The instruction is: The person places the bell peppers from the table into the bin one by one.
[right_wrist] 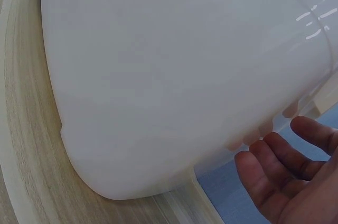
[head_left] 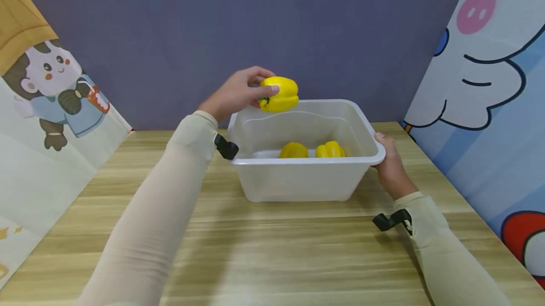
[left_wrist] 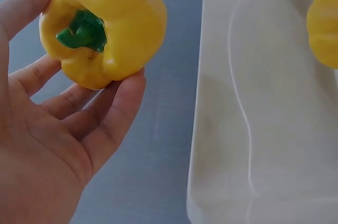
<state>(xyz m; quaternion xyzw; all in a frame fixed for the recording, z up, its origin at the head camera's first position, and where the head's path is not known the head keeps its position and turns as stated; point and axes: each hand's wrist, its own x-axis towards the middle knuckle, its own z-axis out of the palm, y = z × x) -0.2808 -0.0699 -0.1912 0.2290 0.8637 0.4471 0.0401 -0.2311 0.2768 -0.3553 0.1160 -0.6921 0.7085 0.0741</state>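
Observation:
My left hand (head_left: 242,89) holds a yellow bell pepper (head_left: 284,94) between thumb and fingers, above the back left corner of a white plastic bin (head_left: 298,180). The pepper's green stem (left_wrist: 84,31) faces the palm in the left wrist view. Inside the bin, two more yellow peppers lie on the floor: one near the middle (head_left: 294,150) and one to its right (head_left: 330,149). At the bin's right end, my right hand (head_left: 391,166) grips the rim, thumb on top and fingers beneath. The right wrist view shows those fingers (right_wrist: 274,155) by the bin's outer wall.
The bin stands on a wood-grain table (head_left: 272,249) close to a dark grey-blue back wall (head_left: 272,27). Cartoon-printed panels rise at the left (head_left: 25,164) and right (head_left: 506,154). A black strap mount sits on each wrist.

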